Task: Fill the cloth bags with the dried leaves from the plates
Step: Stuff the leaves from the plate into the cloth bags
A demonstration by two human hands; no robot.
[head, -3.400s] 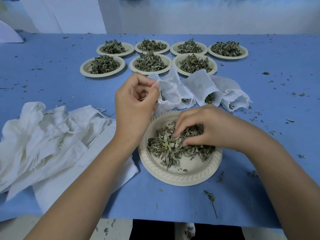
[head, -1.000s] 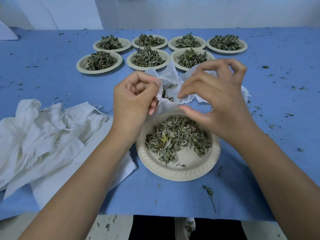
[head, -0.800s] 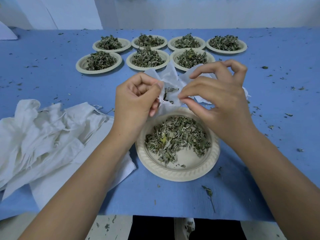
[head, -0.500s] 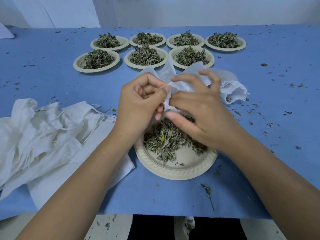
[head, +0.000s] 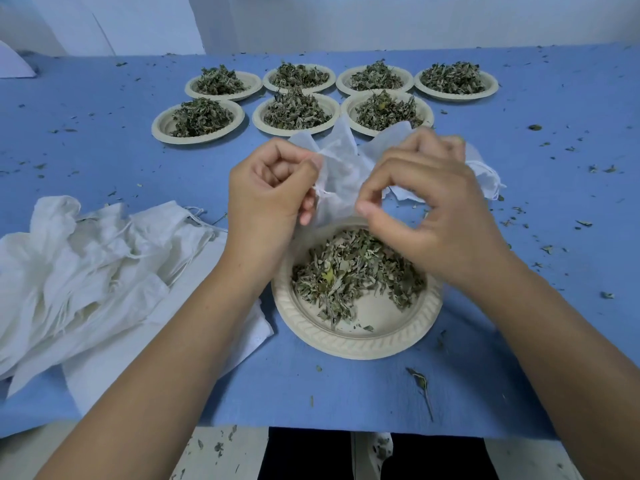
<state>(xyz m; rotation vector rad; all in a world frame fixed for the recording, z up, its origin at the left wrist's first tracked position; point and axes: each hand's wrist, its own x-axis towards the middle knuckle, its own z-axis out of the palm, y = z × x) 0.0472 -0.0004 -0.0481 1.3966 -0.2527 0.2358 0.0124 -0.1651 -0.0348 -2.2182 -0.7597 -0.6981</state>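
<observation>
hands (head: pixel 273 199) (head: pixel 433 209) parted on bag (head: pixel 337 174), plates (head: pixel 158 126) beyond

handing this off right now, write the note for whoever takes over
Left hand grips the cloth bag at one edge; right hand pinches the other edge, at the far rim of the near plate.
Done: near plate partly emptied, with leaves left in it.
Seven full plates sit behind; empty bags are piled at the left.
Left: finish this bag, then fill the rest.
</observation>
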